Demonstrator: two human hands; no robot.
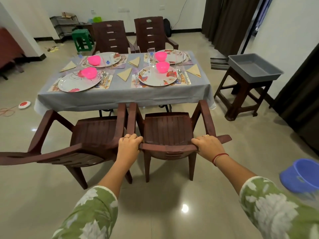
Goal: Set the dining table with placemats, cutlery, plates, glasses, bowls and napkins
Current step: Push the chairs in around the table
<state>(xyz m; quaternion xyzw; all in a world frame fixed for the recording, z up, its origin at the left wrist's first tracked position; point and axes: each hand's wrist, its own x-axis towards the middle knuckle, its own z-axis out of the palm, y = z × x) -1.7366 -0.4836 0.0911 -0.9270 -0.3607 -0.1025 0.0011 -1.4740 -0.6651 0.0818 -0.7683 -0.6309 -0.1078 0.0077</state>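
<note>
1. The worktop (120, 97), under a grey cloth, stands at 12 o'clock from the person and carries four laid settings.
2. Near-right setting: a floral plate (158, 78) lies on a placemat (134, 83). A pink bowl (162, 67) sits at the plate's 12 o'clock rim, a fork (136, 77) lies at its 9 o'clock and a spoon (179, 73) at its 3 o'clock.
3. Folded tan napkins (124, 74) lie on the cloth beside the mats. A clear glass (151, 56) stands near the far middle.
4. Left hand (129, 144): grip clamped on the 9 o'clock end of the top rail of the brown chair (168, 128).
5. Right hand (208, 145): grip clamped on the rail's 3 o'clock end.
6. The held chair faces the worktop. A second chair (95, 130) stands just beside it at 9 o'clock.
7. A grey tray (255, 67) sits on a brown stool (241, 94) at 3 o'clock of the worktop.
</note>
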